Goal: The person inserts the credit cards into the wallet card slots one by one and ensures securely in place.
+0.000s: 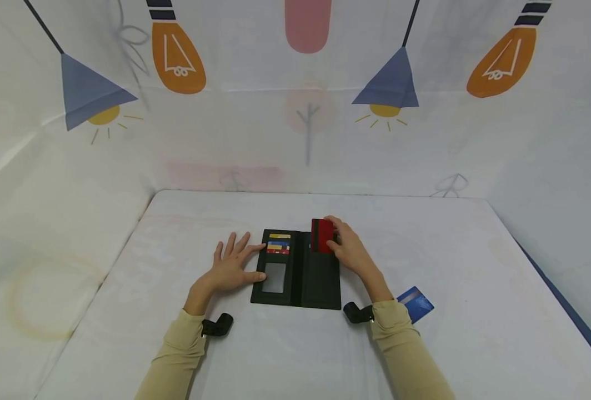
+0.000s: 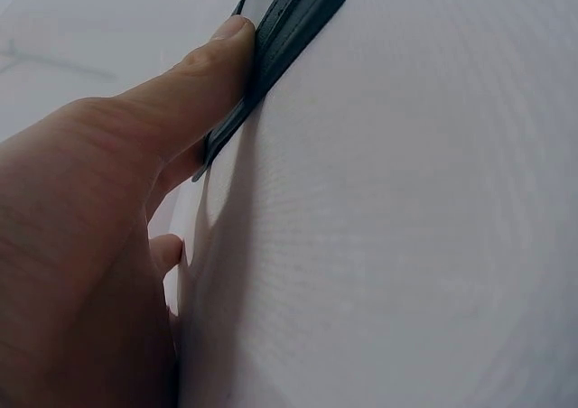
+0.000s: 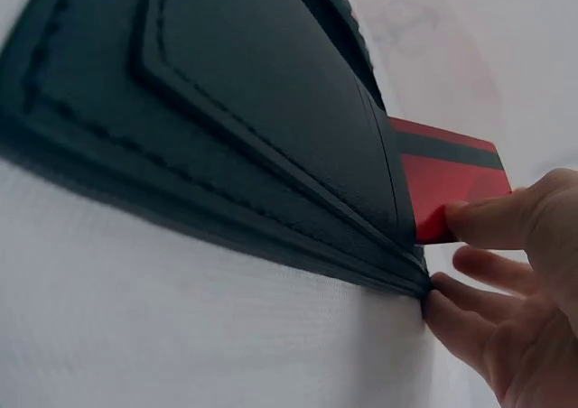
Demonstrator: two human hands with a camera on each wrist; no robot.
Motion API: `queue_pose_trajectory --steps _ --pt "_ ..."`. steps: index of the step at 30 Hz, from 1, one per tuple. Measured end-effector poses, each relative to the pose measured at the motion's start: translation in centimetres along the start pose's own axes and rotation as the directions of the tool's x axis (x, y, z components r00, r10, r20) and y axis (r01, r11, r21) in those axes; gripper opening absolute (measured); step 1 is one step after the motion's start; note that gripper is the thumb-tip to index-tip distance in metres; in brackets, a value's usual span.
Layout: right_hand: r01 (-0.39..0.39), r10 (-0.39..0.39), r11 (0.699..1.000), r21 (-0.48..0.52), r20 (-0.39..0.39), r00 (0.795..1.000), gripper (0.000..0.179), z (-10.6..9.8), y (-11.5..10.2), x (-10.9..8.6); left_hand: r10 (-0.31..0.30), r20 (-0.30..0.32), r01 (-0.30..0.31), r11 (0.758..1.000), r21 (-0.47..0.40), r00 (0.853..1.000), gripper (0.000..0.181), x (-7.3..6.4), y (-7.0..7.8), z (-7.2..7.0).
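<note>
A black bifold wallet (image 1: 321, 284) lies spread flat on the white table. Its left side holds several cards (image 1: 278, 244) in slots above a clear window (image 1: 274, 278). My left hand (image 1: 229, 272) rests at the wallet's left edge, fingers spread, with the thumb (image 2: 194, 88) on the cover. At the top of the right side, my right hand (image 1: 351, 250) pinches a red card with a dark stripe (image 3: 442, 169) between thumb and fingers. The card's lower end is hidden in the wallet's pocket (image 3: 280, 101).
A blue card (image 1: 417, 305) lies on the table right of the wallet, partly behind my right sleeve (image 1: 392, 322). Each wrist carries a small black camera. White sheets printed with lamps and bulbs (image 1: 178, 58) hang around the table (image 1: 275, 355).
</note>
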State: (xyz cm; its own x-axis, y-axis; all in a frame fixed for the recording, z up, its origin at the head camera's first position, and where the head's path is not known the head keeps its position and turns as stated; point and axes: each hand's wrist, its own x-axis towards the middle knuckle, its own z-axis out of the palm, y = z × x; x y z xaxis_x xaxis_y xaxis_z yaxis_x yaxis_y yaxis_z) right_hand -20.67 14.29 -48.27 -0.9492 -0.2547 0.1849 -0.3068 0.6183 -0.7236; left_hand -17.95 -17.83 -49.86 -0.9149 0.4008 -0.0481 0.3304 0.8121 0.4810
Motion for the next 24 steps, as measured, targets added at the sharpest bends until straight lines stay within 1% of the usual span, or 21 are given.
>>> queue_pose_trajectory --steps 3,8,16,24 --pt "0.007 -0.007 1.0 0.014 0.022 1.0 0.061 -0.18 0.09 -0.03 0.0 0.002 0.0 1.0 0.003 1.0 0.078 0.08 0.09 -0.05" --pt "-0.005 0.003 1.0 0.031 0.06 0.998 0.067 -0.39 0.23 0.01 -0.005 0.0 0.005 1.0 0.007 1.0 0.078 0.07 0.1 -0.08" --pt "-0.044 0.047 0.999 -0.029 0.118 0.992 0.073 -0.62 0.23 0.2 -0.004 -0.005 0.004 1.0 0.007 1.0 0.077 0.0 0.09 -0.09" --pt "-0.041 0.044 0.999 -0.019 0.164 0.985 0.076 -0.94 -0.16 0.29 -0.008 -0.004 0.008 1.0 0.017 1.0 0.078 0.19 -0.08 0.07"
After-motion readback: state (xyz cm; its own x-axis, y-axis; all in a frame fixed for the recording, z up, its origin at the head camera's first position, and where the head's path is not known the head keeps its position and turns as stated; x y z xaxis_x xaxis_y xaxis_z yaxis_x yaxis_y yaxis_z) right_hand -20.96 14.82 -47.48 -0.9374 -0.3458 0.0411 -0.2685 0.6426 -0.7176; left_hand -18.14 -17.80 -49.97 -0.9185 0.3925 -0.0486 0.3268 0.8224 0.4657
